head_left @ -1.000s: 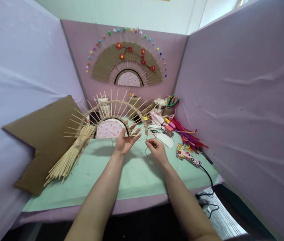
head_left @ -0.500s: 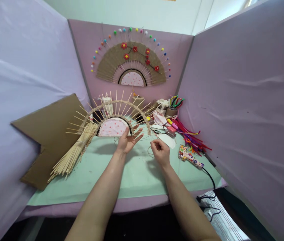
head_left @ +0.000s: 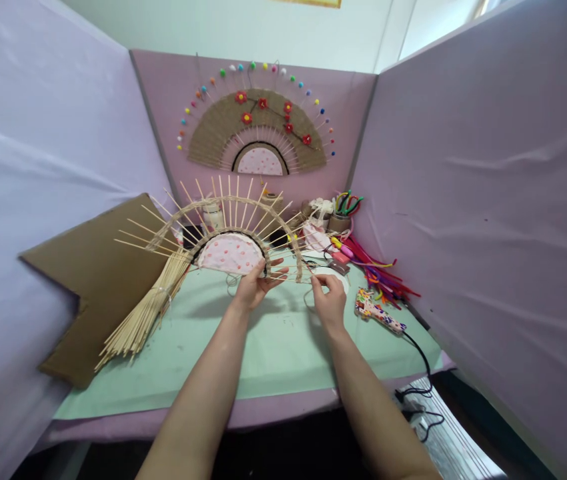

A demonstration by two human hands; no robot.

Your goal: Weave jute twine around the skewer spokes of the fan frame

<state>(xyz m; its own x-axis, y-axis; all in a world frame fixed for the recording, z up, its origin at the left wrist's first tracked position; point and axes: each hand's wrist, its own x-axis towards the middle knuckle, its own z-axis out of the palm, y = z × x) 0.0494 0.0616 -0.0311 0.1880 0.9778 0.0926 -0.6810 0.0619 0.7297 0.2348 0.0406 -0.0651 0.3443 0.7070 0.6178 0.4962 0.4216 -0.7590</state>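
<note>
A half-round fan frame with spread wooden sticks is held above the table, tilted slightly down to the right. Its centre is covered in white cloth with pink spots, and twine is woven through the sticks in an arch. My left hand grips the lower right corner of the cloth centre, thumb in front and fingers behind the sticks. At the right end of the woven arch, my right hand is closed in a pinch on the loose twine, whose tail hangs beside it.
A stick bundle and cut cardboard lie at the left. A patterned glue gun with a cord, pipe cleaners and a pot of scissors are at the right. A finished fan hangs on the back panel.
The fan frame has tilted, its right end lower and its left end higher. My right hand has moved slightly right and up, close to the outermost stick tips.
</note>
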